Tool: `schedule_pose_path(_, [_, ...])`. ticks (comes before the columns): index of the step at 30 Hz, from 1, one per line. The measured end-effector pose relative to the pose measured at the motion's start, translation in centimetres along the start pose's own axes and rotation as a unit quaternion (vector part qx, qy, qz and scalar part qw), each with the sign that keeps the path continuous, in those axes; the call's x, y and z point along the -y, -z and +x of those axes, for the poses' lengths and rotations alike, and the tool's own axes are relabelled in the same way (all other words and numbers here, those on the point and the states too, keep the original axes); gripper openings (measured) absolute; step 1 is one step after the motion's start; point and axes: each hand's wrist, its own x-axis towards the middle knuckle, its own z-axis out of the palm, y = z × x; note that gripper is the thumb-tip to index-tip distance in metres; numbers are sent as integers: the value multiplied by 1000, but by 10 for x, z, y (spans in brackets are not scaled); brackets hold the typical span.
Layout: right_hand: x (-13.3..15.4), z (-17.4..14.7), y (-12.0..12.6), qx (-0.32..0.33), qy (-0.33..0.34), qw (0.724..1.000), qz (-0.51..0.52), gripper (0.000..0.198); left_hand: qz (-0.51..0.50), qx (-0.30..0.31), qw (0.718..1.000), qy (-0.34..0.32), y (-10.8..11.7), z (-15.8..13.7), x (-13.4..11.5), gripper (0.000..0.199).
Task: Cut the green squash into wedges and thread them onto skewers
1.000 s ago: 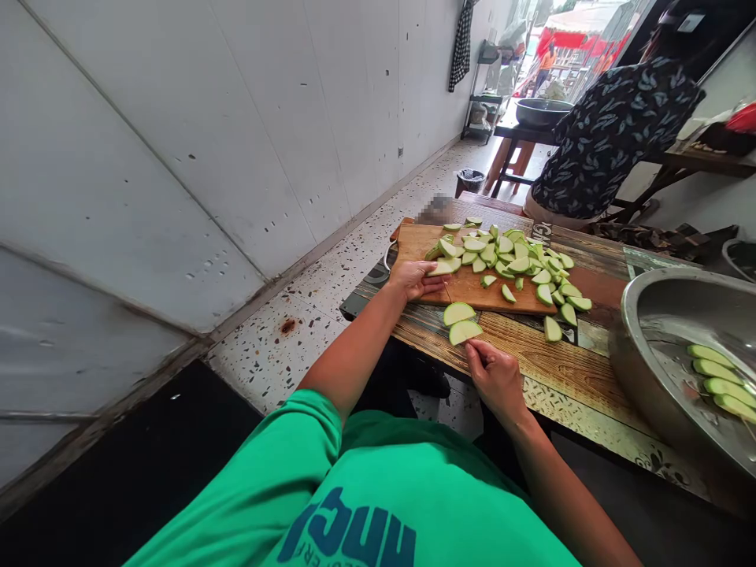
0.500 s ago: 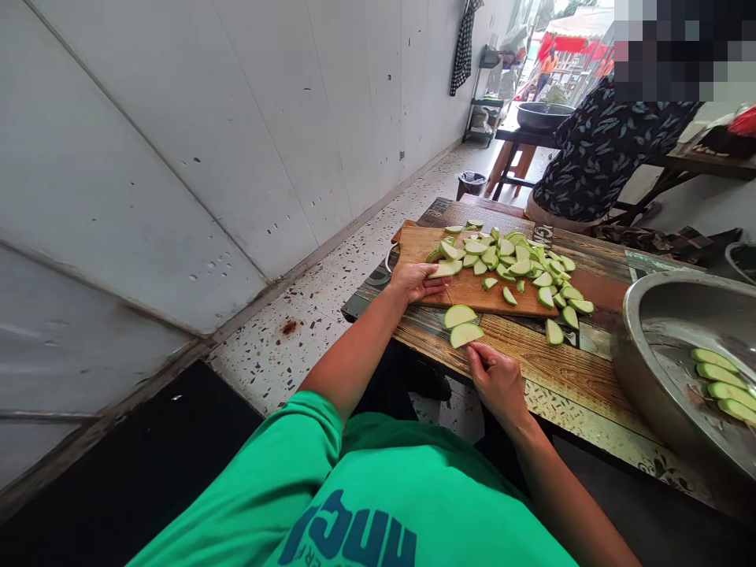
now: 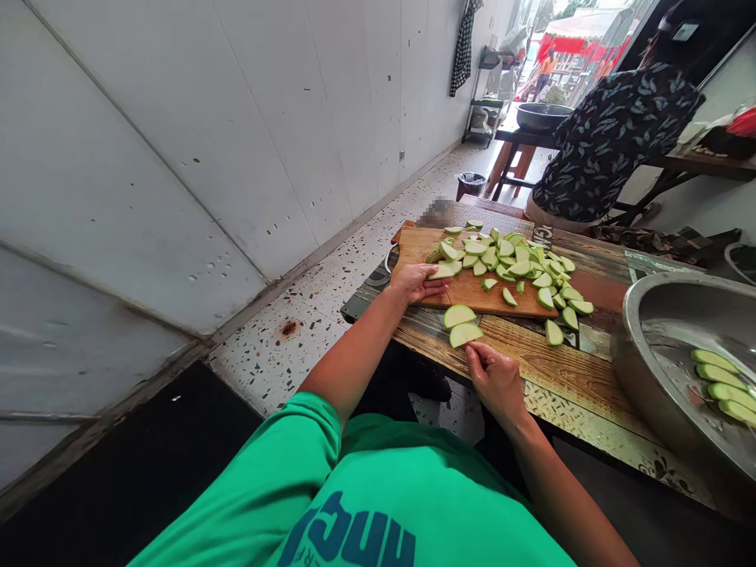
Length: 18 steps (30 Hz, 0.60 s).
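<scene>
Half-moon zucchini slices [image 3: 520, 268], pale with green rinds, lie heaped on a wooden cutting board [image 3: 422, 246]. Over the board's near left corner, my left hand [image 3: 416, 283] grips one zucchini slice [image 3: 445, 270] between thumb and fingers. My right hand [image 3: 496, 378], at the table's near edge, is closed in a pinch on a thin skewer [image 3: 447, 293], mostly hidden. Two zucchini slices, an upper one [image 3: 459, 316] and a lower one [image 3: 465, 335], sit along it in front of that hand. The skewer's far end points toward my left hand.
A large metal basin [image 3: 629, 331] on the right holds several zucchini slices in a row [image 3: 724, 382]. The wood-patterned table [image 3: 567, 366] carries the board and basin. Beyond it sits a person in a dark patterned shirt [image 3: 614, 150]. A white wall [image 3: 236, 142] runs along the left.
Almost nothing differs. Both hands keep their grips in nearly the same place, and the person across the table has shifted slightly.
</scene>
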Motion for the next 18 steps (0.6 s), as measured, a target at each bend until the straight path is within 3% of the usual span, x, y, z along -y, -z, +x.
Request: schedule_pose_path(18, [5, 9, -7, -1, -3, 1000, 13, 33, 7, -18, 1000, 0, -6, 0, 1, 18])
